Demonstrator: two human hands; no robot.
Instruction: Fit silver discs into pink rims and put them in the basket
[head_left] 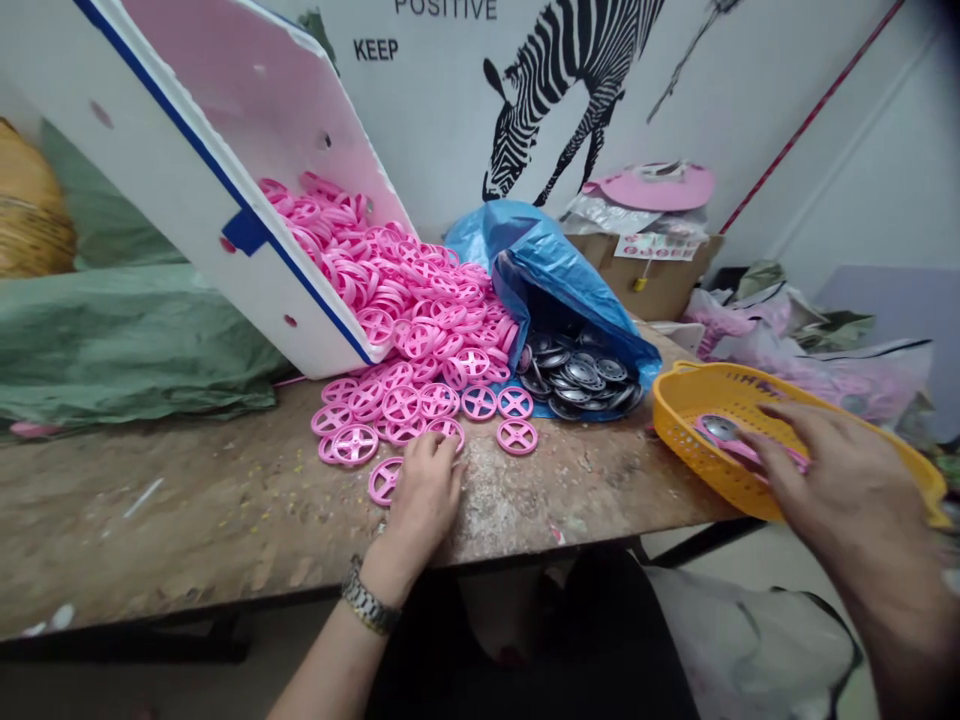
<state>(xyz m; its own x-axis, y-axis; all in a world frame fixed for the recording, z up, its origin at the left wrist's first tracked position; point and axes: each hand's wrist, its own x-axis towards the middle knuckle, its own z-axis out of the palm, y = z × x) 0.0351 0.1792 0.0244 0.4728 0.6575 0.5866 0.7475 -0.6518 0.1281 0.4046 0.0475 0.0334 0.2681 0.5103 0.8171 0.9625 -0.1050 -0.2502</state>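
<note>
My left hand (426, 492), with a metal watch on its wrist, is at the near edge of a spread of pink plastic spoked wheels (405, 403). Its fingers are bunched on one pink wheel (448, 428), which they partly cover. Another pink wheel (383, 482) lies flat beside that hand, partly hidden by it. Over the yellow perforated basket (694, 475) is my right hand (840, 480), blurred, fingers apart and holding nothing I can see. Under its fingertips, a pink wheel with a grey disc (718, 428) lies inside the basket.
A tipped white foam box (247, 230) spills pink wheels onto the worn wooden table (225, 510). Right of the pile, a blue plastic bag (559, 255) lies open with dark grey discs (581, 372) at its mouth. Behind stands a cardboard box (652, 275); green sacking (127, 340) is at left.
</note>
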